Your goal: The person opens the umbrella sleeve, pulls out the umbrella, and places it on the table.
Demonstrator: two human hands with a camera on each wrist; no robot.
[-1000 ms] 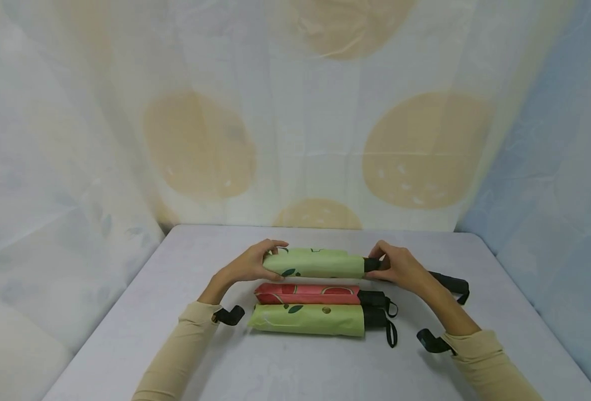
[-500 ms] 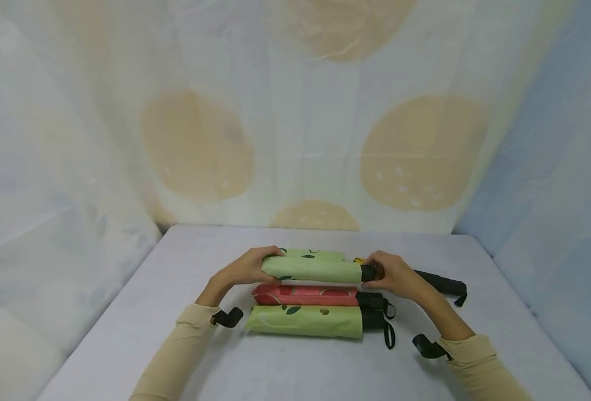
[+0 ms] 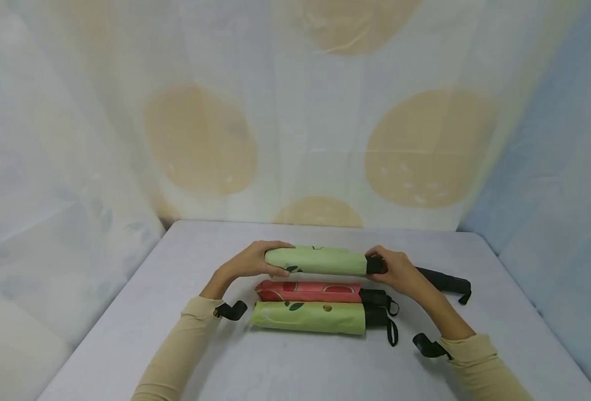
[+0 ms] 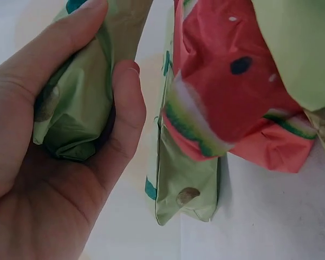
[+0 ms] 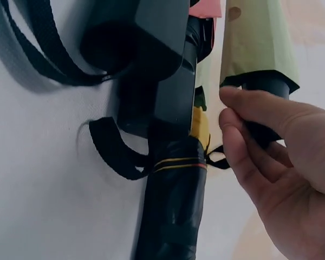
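While bare tabletop (image 3: 125,345) surrounds the umbrellas, left hand (image 3: 247,264) and right hand (image 3: 397,273) grip the raised green umbrella (image 3: 317,260) by its ends, fingers curled.

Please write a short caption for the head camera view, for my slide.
Both hands, left hand and right hand, hold a green folded umbrella above two others on the table.

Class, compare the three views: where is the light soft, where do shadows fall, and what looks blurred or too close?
Head view: soft, even light, faint shadows under the folded umbrellas. Left wrist view: left hand close and slightly soft. Right wrist view: black umbrella dark, its detail lost; strap shadows on the table.
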